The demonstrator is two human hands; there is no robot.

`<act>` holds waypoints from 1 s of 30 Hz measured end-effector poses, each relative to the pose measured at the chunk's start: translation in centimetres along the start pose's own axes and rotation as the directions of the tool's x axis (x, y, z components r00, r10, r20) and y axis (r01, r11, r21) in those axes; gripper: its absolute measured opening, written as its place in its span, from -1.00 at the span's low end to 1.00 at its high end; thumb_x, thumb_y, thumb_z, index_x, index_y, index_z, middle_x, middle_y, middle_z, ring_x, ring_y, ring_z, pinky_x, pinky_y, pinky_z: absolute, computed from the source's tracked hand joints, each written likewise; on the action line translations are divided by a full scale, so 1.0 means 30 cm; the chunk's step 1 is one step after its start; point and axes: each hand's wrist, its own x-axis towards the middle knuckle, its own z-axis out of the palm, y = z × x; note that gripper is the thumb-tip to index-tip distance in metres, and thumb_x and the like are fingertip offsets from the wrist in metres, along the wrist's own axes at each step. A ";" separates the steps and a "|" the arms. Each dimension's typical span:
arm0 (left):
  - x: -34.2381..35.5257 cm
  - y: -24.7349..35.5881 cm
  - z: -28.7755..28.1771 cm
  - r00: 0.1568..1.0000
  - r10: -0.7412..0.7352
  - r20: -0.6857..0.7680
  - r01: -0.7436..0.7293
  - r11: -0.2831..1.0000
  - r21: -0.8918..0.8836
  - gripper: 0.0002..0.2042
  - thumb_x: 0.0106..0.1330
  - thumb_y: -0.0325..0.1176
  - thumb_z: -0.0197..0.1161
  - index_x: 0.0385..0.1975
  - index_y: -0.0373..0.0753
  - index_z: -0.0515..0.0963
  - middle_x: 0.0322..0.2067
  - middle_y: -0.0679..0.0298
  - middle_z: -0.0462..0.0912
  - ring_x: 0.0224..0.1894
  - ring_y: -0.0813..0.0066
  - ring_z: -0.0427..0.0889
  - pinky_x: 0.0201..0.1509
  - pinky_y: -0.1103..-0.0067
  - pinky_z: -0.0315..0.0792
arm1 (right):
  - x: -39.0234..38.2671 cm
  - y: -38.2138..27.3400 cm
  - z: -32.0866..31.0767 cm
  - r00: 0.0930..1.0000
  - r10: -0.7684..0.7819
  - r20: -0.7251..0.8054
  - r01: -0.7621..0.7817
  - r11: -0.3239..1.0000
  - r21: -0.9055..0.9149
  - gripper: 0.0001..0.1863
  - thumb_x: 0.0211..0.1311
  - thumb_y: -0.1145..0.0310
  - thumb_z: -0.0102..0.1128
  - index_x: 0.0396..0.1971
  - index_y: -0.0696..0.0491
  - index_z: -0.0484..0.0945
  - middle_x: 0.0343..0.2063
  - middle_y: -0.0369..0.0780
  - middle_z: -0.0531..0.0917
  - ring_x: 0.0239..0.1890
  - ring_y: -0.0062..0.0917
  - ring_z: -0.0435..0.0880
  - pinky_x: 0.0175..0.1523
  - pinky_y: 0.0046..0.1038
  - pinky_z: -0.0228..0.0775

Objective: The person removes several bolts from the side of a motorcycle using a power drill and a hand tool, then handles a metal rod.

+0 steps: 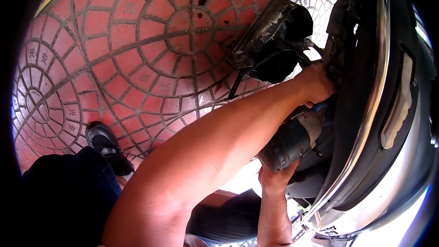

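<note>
Power tool (pixel 292 142), fat and dark, is held at four o'clock, with its nose turned toward the dark vehicle (pixel 350 110). Its lower end is gripped by the right hand (pixel 276 175), whose fingers seem closed around it, though mostly hidden. The left hand (pixel 318 84), at half past two, is placed by the vehicle's edge; its fingers are bent, but what is held cannot be told. The tool is probably best kept straight and steady. Smooth, shiny curves are shown by the metal strip (pixel 384 41). At one o'clock, a scuffed, hollow black part (pixel 258 34) is seen over rough red paving (pixel 153 29).
</note>
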 end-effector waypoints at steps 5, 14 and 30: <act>0.008 0.020 -0.031 0.950 -0.261 0.173 0.309 0.871 -0.382 -0.81 0.33 -0.35 0.30 -0.35 -0.40 0.62 -0.56 0.14 0.59 -0.66 0.37 0.61 -0.70 0.40 0.45 | 0.033 -0.028 0.038 0.998 -0.052 0.025 0.052 0.998 -0.022 -0.22 0.07 0.81 0.34 0.33 0.14 0.29 0.12 -0.07 0.58 0.11 -0.27 0.66 0.08 -0.28 0.70; 0.008 0.018 -0.012 0.958 -0.253 0.134 0.286 0.856 -0.432 -0.82 0.32 -0.35 0.32 -0.25 -0.36 0.62 -0.60 0.18 0.55 -0.70 0.40 0.52 -0.70 0.47 0.41 | 0.046 -0.105 0.112 0.996 0.068 -0.055 -0.059 0.986 0.155 -0.25 -0.05 0.82 0.44 0.22 0.16 0.44 0.02 -0.13 0.65 0.05 -0.41 0.69 0.19 -0.37 0.60; 0.031 0.000 0.012 0.967 -0.236 0.092 0.253 0.912 -0.322 -0.74 0.38 -0.37 0.22 -0.44 -0.49 0.64 -0.57 0.04 0.67 -0.63 0.29 0.69 -0.58 0.37 0.61 | 0.032 -0.067 0.078 0.996 0.051 -0.069 -0.034 0.975 0.219 -0.23 -0.02 0.83 0.42 0.26 0.18 0.39 0.04 -0.11 0.64 0.05 -0.38 0.70 0.15 -0.39 0.64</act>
